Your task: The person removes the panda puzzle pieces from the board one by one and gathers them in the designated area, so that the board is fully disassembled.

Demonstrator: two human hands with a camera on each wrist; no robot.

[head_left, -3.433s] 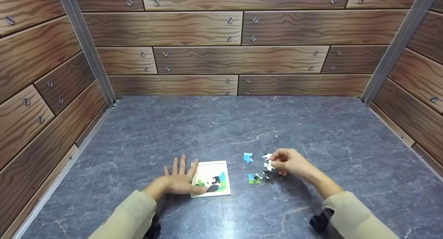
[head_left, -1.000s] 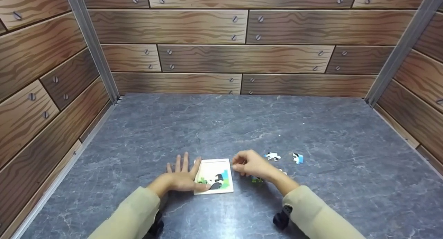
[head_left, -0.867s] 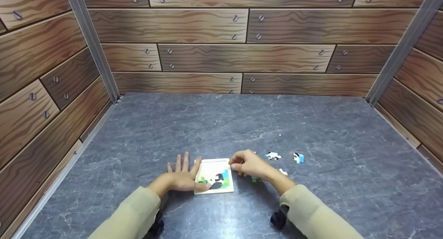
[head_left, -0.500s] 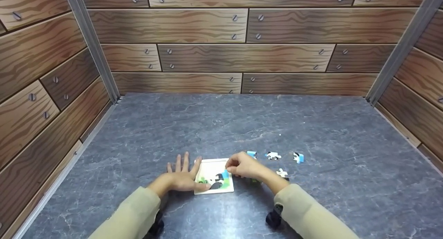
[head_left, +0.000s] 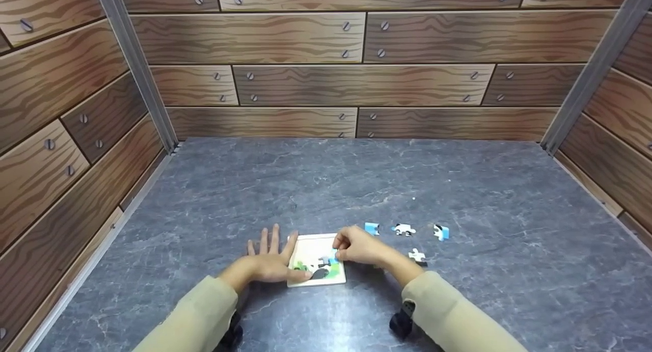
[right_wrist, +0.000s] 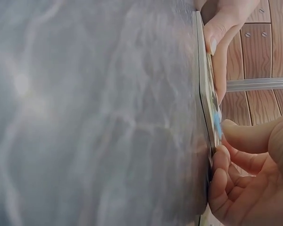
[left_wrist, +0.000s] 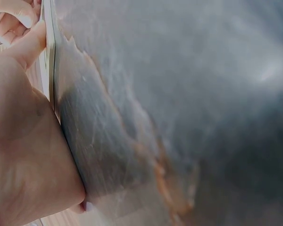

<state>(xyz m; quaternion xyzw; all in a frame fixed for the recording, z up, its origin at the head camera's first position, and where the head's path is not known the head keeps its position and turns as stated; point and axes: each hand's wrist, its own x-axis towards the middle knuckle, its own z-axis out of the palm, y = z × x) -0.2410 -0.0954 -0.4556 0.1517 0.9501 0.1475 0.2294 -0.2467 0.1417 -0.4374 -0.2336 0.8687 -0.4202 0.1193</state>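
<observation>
white puzzle board (head_left: 311, 245), lower centre of frame; left grip (head_left: 272, 267) spread over left side, presumably steadying it; right grip (head_left: 360, 246) pinching blue piece (right_wrist: 217, 125) by right edge; loose pieces (head_left: 404, 229) within reach.

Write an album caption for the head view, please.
Left hand resting on the puzzle board, right hand pinching a blue piece at its edge, loose pieces nearby.

There's room to reach across the surface (head_left: 326, 189) in mid-frame, right up to the plank-patterned wall (head_left: 305, 87). Lower centre, the left hand (head_left: 271, 265) and right hand (head_left: 359, 245) crowd the puzzle board (head_left: 308, 246) from both sides, and I see loose pieces (head_left: 403, 228) in the way right of centre.
</observation>
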